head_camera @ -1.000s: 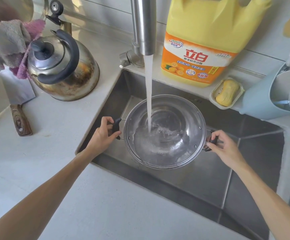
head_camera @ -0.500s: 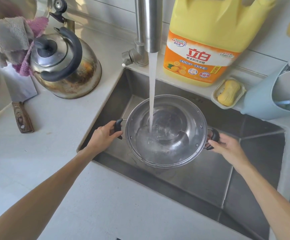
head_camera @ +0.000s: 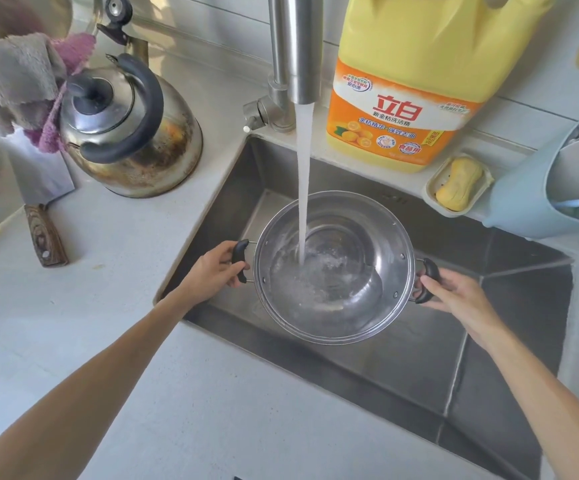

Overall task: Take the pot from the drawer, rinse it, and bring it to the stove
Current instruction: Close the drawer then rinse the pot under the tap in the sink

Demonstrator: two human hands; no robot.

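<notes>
A round steel pot [head_camera: 357, 244] with two black side handles is held over the steel sink [head_camera: 419, 368], under the tap [head_camera: 298, 46]. A stream of water [head_camera: 303, 174] runs from the tap into the pot, and water pools and splashes in its bottom. My left hand [head_camera: 211, 271] is closed on the left handle. My right hand [head_camera: 454, 292] grips the right handle. The pot's rim looks close to level.
A steel kettle [head_camera: 132, 129] stands on the counter left of the sink, with a cleaver [head_camera: 38, 188] and cloths [head_camera: 24, 81] beyond it. Behind the sink stand a yellow detergent jug [head_camera: 412, 81], a soap dish [head_camera: 457, 183] and a blue holder [head_camera: 530, 195].
The pot has stayed under the running water, held by both handles, while more water has gathered in it. The view has shifted slightly, so the kettle and the jug sit a little further right.
</notes>
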